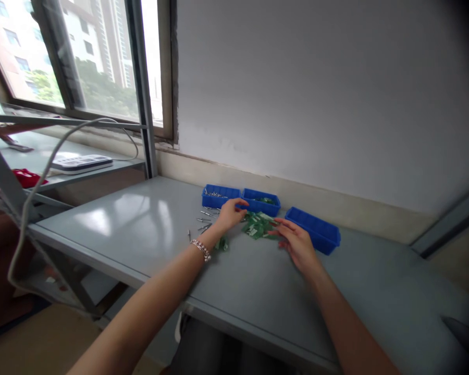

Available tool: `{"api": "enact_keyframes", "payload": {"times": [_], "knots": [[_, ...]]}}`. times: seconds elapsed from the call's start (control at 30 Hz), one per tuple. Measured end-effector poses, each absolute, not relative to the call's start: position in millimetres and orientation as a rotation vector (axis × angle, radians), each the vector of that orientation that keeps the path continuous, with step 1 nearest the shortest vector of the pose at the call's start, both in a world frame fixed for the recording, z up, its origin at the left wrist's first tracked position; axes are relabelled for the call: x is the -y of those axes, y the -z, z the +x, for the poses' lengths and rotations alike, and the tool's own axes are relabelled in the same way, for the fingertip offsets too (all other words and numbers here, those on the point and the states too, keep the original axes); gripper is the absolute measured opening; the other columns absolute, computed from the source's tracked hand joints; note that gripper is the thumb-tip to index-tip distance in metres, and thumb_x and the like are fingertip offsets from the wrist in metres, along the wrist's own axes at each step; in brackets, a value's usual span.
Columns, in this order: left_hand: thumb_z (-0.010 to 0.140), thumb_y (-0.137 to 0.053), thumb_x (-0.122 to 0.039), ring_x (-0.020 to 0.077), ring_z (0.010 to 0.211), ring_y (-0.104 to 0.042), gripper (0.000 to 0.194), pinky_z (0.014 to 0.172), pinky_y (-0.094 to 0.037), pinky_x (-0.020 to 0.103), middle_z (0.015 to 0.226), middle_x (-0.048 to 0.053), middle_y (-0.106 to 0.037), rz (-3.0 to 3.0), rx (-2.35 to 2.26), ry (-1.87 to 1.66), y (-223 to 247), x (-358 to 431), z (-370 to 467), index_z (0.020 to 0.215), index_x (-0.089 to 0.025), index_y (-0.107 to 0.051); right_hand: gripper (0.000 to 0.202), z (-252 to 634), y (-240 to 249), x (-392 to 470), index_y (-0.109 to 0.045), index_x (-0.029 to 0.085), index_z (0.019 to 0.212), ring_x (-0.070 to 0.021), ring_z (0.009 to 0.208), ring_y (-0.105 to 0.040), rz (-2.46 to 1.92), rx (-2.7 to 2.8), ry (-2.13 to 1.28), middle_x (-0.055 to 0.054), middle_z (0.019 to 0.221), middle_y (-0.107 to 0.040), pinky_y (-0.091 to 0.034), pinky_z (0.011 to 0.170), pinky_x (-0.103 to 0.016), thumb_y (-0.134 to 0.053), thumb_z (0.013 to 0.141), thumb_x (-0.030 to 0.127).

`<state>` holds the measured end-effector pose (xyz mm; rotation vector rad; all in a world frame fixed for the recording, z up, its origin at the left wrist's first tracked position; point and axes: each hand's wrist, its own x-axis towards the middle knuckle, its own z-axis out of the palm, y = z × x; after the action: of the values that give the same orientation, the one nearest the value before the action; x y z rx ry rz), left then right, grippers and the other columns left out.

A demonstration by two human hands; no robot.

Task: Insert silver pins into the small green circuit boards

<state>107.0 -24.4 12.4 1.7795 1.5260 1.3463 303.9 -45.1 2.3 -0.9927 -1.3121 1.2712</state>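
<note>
A pile of small green packets lies on the grey table between my hands. My left hand is at the pile's left edge, in front of the blue bins, its thumb and index finger apart. At the pile's right side is my right hand, fingers spread and touching or just over the packets. Metal pins lie scattered left of my left hand. A few more green packets sit beside my left wrist, partly hidden by it.
Along the wall stand a left blue bin with metal pieces, a middle blue bin with green packets, and a right blue bin. At the left, a metal shelf frame holds a white device and cable. A person's limb shows at the left edge.
</note>
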Motion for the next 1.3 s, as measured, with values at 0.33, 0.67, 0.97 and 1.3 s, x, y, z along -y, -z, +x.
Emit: {"api": "enact_keyframes", "payload": {"times": [0.33, 0.67, 0.97, 1.3], "knots": [[0.068, -0.051, -0.008, 0.0109, 0.065, -0.051, 0.023, 0.076, -0.043, 0.030, 0.089, 0.007, -0.051, 1.938, -1.862, -1.440, -9, 13, 78, 0.087, -0.014, -0.060, 0.047, 276, -33, -17, -0.038, 0.018, 0.123, -0.0155, 0.078, -0.060, -1.075, 1.133, -1.271, -0.009, 0.120, -0.045, -0.041, 0.040, -0.016, -0.044, 0.078, 0.009], [0.069, -0.049, -0.009, 0.0126, 0.070, -0.051, 0.025, 0.079, -0.042, 0.030, 0.091, 0.007, -0.049, 2.027, -1.870, -1.359, -6, 13, 78, 0.092, -0.014, -0.058, 0.049, 269, -30, -36, -0.040, 0.017, 0.123, -0.0136, 0.068, -0.059, -1.259, 1.249, -1.107, -0.012, 0.116, -0.046, -0.042, 0.039, -0.017, -0.048, 0.075, 0.011], [0.068, -0.047, -0.008, 0.0160, 0.077, -0.053, 0.024, 0.076, -0.042, 0.028, 0.086, 0.007, -0.059, 2.151, -1.876, -1.119, -7, 15, 77, 0.086, -0.014, -0.061, 0.024, 291, -24, 19, -0.058, 0.017, 0.088, -0.0135, 0.060, -0.055, -1.252, 1.521, -0.927, -0.007, 0.090, -0.054, -0.038, 0.039, -0.018, -0.050, 0.066, 0.021], [0.070, -0.047, -0.011, 0.0185, 0.083, -0.056, 0.026, 0.076, -0.042, 0.027, 0.087, 0.008, -0.061, 2.197, -1.920, -0.748, 0, 19, 82, 0.093, -0.016, -0.059, 0.024, 308, 23, 26, -0.061, 0.016, 0.075, -0.0128, 0.052, -0.046, -1.153, 1.762, -0.400, -0.004, 0.071, -0.052, -0.040, 0.053, -0.027, -0.045, 0.066, 0.031]]}}
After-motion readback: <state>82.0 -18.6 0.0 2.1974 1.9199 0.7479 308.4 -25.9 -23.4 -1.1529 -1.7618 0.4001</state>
